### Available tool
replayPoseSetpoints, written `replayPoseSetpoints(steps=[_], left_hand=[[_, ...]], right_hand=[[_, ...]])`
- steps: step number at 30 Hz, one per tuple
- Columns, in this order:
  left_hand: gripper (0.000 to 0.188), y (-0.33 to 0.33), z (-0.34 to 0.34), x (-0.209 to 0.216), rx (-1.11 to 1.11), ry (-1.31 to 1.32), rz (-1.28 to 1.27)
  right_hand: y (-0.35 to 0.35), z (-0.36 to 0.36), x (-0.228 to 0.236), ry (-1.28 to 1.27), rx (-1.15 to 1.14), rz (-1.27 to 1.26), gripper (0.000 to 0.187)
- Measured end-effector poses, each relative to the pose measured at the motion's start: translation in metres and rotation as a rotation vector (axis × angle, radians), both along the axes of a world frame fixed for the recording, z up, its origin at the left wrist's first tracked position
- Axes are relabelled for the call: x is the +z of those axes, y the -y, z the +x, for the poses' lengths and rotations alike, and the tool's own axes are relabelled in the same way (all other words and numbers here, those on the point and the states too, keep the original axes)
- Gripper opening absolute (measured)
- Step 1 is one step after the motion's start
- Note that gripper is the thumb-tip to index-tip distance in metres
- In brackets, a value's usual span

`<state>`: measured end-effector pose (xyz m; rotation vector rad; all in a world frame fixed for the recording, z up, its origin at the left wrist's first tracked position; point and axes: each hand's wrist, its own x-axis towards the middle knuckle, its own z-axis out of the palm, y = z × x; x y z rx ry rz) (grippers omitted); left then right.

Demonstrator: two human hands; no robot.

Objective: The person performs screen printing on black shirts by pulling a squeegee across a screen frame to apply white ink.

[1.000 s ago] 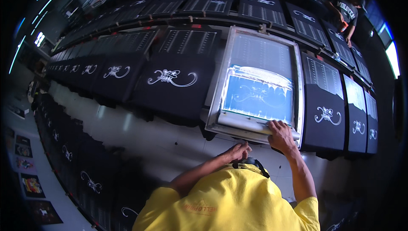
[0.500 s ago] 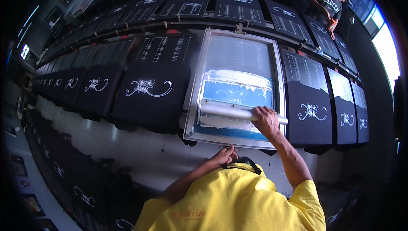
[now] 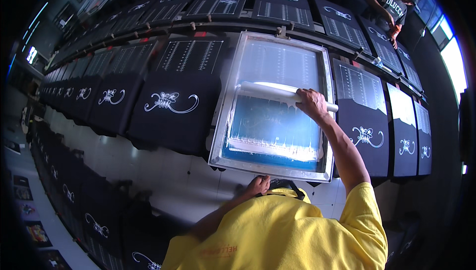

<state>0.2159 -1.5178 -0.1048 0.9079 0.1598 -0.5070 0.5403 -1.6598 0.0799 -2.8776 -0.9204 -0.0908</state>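
Your right grip [image 3: 312,103] is clasping the likely stiff, light squeegee [image 3: 270,91] toward its right end, screen [image 3: 275,125] beneath; left grip [image 3: 259,185] unclear.

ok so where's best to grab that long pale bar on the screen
Probably grip the pale bar near its right end, from the near right: it looks rounded, lies crosswise, and that end juts past the right side of the screen frame; the right hand wraps it there.

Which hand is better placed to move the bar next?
Right, I'd judge: the right hand grips the bar towards its right end. The left hand is off it, down by the near edge of the frame.
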Motion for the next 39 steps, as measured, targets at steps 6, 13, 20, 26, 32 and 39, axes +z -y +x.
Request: replayPoseSetpoints(steps=[6, 13, 20, 26, 32, 39], left_hand=[[0.047, 0.002, -0.005, -0.002, 0.067, 0.524, 0.584], [0.048, -0.013, -0.004, -0.002, -0.094, 0.296, 0.421], [0.045, -0.010, 0.001, 0.039, -0.051, 0.139, 0.271], [0.055, -0.011, 0.008, 0.036, -0.073, 0.035, 0.150], [0.045, -0.017, 0.013, 0.038, -0.132, 0.205, 0.289], [0.007, -0.017, 0.011, 0.060, -0.032, 0.224, 0.262]], right_hand=[[-0.005, 0.012, -0.004, -0.035, 0.014, -0.049, 0.030], [-0.014, -0.011, 0.014, -0.140, -0.045, -0.084, 0.029], [-0.006, -0.080, 0.017, -0.167, 0.029, -0.027, 0.021], [0.021, -0.183, -0.021, 0.015, 0.133, -0.014, 0.025], [0.037, -0.231, -0.056, 0.100, 0.190, -0.113, 0.054], [0.042, -0.249, -0.069, 0.015, 0.170, -0.062, 0.073]])
